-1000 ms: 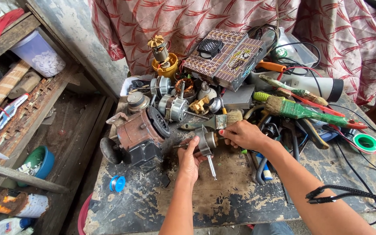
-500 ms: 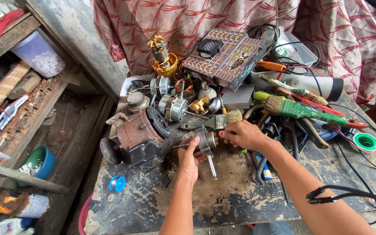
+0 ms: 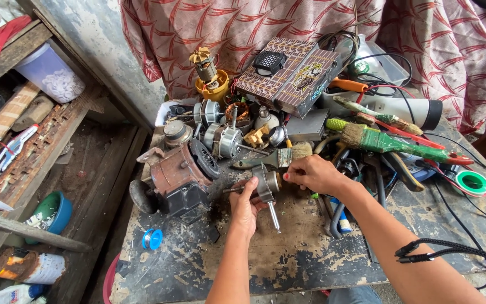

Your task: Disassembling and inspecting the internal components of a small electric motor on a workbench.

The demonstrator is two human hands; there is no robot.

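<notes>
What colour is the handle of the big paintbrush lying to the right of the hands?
The paintbrush handle is green, with a worn tan bristle head; the head view shows it clearly.

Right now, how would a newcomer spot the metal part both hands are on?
Start at the rusty brown motor housing on the worn workbench. Just right of it, the left hand and right hand hold a small grey metal part, alone in having a bare steel shaft pointing towards the viewer.
</notes>
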